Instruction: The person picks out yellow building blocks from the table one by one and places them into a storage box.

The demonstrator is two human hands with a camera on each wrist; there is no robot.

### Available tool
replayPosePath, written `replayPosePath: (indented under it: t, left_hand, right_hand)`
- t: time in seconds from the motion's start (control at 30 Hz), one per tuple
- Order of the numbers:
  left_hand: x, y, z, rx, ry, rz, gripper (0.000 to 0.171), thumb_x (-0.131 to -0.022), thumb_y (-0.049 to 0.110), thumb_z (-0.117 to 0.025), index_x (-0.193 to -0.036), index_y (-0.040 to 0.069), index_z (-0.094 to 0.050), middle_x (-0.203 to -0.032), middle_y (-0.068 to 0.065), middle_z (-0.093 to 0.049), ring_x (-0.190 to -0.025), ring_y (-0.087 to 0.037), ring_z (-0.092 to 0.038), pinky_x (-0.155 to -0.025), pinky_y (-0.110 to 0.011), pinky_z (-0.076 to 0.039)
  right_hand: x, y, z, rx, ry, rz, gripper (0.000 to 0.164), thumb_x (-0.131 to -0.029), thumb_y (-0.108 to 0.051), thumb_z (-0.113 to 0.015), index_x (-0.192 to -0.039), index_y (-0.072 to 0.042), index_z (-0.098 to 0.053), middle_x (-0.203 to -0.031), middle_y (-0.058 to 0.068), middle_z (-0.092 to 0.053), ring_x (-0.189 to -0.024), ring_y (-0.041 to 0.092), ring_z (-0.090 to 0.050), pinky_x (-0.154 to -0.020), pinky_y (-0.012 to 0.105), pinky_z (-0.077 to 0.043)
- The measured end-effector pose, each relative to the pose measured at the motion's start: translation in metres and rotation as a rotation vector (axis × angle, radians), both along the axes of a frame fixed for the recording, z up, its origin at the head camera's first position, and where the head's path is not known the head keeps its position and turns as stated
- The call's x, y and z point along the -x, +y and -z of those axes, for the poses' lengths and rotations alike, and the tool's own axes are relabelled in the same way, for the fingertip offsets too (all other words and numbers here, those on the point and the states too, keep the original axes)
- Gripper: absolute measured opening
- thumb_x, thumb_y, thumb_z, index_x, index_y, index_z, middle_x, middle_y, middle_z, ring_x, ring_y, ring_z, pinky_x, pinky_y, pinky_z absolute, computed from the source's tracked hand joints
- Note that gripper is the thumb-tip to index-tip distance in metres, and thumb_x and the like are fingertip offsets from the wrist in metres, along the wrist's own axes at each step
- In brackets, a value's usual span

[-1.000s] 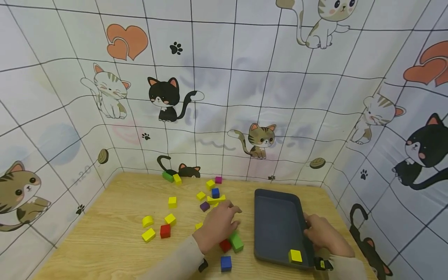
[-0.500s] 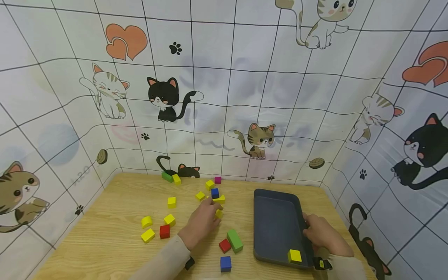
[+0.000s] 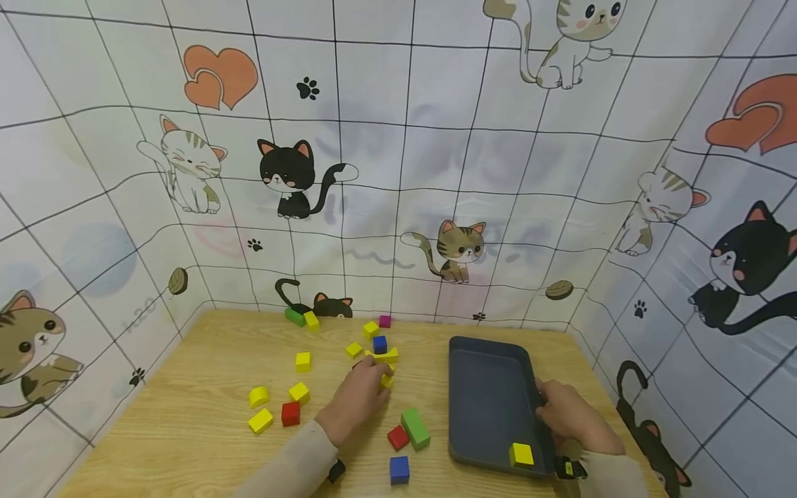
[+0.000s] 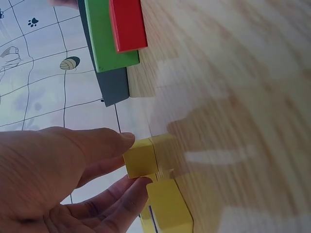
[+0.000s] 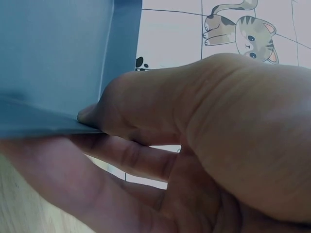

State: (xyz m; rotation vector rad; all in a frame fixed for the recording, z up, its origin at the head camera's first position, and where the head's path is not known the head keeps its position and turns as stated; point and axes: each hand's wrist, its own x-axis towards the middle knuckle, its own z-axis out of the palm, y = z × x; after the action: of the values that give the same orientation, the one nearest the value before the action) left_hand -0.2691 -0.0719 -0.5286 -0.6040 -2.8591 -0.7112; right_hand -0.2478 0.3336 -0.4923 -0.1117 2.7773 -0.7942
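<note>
**Left hand is pinching a yellow block, right hand is holding the tray**

The left hand is reaching over the middle of the wooden counter. Its fingers and thumb are sitting just a block apart, with the yellow block squeezed between them. From the head camera, the hand is hiding most of this, and only bits of yellow are peeking out. It is hard to tell if that block is touching the counter. A long yellow block is lying just beyond it; in the left wrist view the bottom edge is cutting off a yellow block, and a thin blue strip is showing beside it.

The right hand is gripping the tray's right wall, thumb inside and fingers outside, closed tight on the edge. The wall is hiding some fingertips. Another yellow block is sitting in the tray's near right corner.

Between the hands, a green block is touching a red block, and a blue block is sitting nearer. A black thing is poking out by the left sleeve, mostly hidden.
</note>
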Motion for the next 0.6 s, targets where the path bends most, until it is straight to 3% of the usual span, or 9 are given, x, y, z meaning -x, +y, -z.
replayPosePath:
  t: [0.2,0.4,0.6]
  left_hand:
    - [0.0005,-0.0001,0.0017,-0.009,0.005,-0.005,0.024,-0.089,0.015,-0.078,-0.111,0.011,-0.070,-0.105,-0.004,-0.058,-0.085,-0.015,-0.055,-0.077,-0.028,-0.054]
    - [0.0007,-0.0010,0.0033,-0.017,0.012,0.007,0.023,-0.090,0.014,-0.077,-0.111,0.011,-0.068,-0.107,-0.005,-0.059,-0.086,-0.015,-0.056,-0.078,-0.028,-0.054]
    - [-0.0016,-0.0028,0.0039,-0.024,0.008,0.004,0.021,-0.090,0.012,-0.077,-0.110,0.011,-0.068,-0.104,-0.004,-0.058,-0.083,-0.014,-0.054,-0.075,-0.027,-0.053]
  right_hand:
    - [0.0013,-0.0013,-0.0001,-0.036,0.025,-0.013,0.044,-0.087,0.006,-0.061,-0.130,0.015,-0.054,-0.108,0.026,-0.067,-0.073,0.021,-0.066,-0.061,0.036,-0.057]
    - [0.0005,0.0012,0.0025,-0.016,0.032,0.005,0.054,-0.086,0.006,-0.060,-0.138,0.016,-0.046,-0.112,0.029,-0.065,-0.070,0.021,-0.066,-0.057,0.035,-0.056]
    - [-0.0008,0.0009,0.0030,0.010,0.027,0.010,0.052,-0.087,0.006,-0.061,-0.135,0.019,-0.047,-0.110,0.031,-0.065,-0.071,0.023,-0.067,-0.056,0.035,-0.056]
